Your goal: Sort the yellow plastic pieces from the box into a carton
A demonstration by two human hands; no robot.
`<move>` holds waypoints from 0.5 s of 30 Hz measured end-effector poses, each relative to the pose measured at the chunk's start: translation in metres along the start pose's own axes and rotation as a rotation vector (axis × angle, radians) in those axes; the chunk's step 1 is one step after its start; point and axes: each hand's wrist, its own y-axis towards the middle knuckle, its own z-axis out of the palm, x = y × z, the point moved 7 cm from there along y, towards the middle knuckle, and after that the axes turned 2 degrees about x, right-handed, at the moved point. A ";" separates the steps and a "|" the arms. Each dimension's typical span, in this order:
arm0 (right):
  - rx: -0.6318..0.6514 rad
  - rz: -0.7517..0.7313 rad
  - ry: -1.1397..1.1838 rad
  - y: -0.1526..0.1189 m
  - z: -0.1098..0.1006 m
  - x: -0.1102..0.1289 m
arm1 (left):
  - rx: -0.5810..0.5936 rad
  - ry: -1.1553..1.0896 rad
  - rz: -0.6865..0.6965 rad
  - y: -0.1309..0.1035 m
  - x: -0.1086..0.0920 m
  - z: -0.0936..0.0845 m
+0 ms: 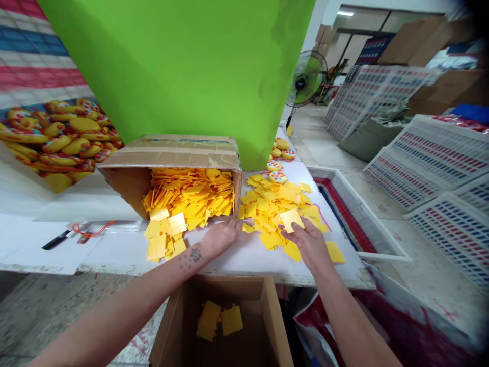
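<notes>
My right hand (pixel 310 240) grips one yellow piece (pixel 292 220) between thumb and fingers, over the loose pile (pixel 263 204). The piece is roughly square; I read no clear long axis. My left hand (pixel 224 237) is curled at the near right corner of the upper box (pixel 171 145); I cannot tell whether its fingers close on anything. The held piece lies to the right of that hand, well apart.

The upper box rests on its side on the table (pixel 252 260), mouth toward me, packed with more pieces; its right wall stands between these and the pile. The lower box (pixel 275 321) sits below the near table edge, between my forearms. Toys (pixel 277 177) border the pile's far side; a green panel (pixel 183 66) stands behind.
</notes>
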 end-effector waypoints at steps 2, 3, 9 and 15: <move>0.002 0.119 0.258 -0.008 0.007 -0.002 | -0.024 -0.052 -0.022 -0.002 0.014 -0.002; 0.010 0.155 0.311 -0.012 0.012 -0.001 | -0.036 -0.097 -0.038 -0.003 0.021 -0.003; 0.067 0.148 0.323 -0.034 0.030 0.012 | -0.207 -0.489 -0.177 -0.027 0.037 -0.044; -0.108 -0.051 -0.144 -0.054 -0.033 0.010 | -0.028 -0.627 -0.004 -0.115 -0.023 -0.052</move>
